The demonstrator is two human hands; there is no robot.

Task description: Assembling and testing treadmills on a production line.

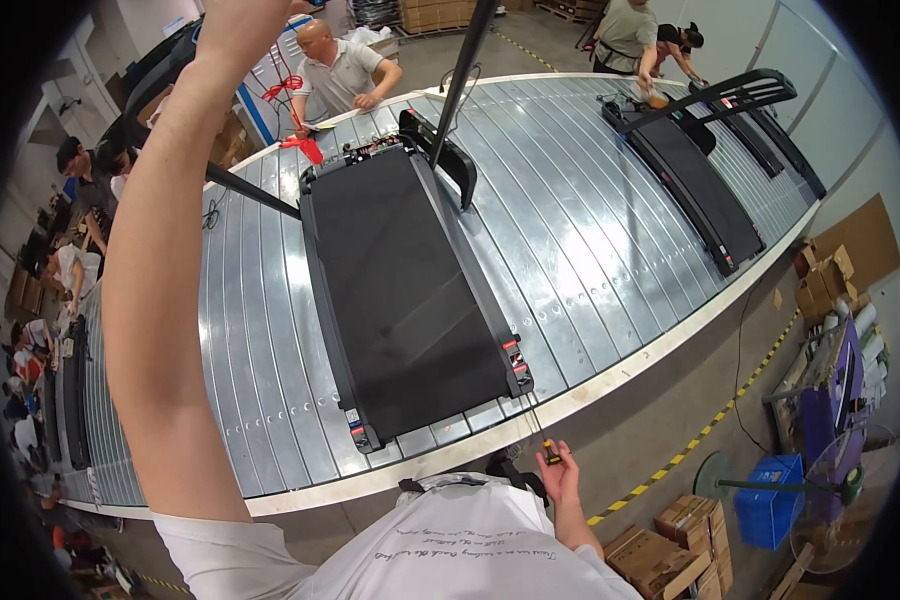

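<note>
Right hand [562, 470]: low and near, just in front of my white shirt [450, 545]; its grip is clamped on a small dark tool with a yellow part [551, 453], thumb and fingers closed around it.
Left hand: the arm [160, 280] goes up and far to the top edge of the view, where the hand is cut off, so I cannot tell if its grip is apart or together.
Treadmill [400, 290]: it lies flat on the long metal slatted worktop [570, 230], straight ahead of me, with its near end close to the worktop edge.
How it looks: black belt, dark side rails with small red and white labels at the near corners, console [440, 150] folded down at the far end.
Progress, as I judge: frame and belt seem assembled; red wires [285, 90] show near the far end, so some fitting is probably left.
Far side: another person [340, 70] stands across the worktop, and a second treadmill [690, 180] lies to the right.
</note>
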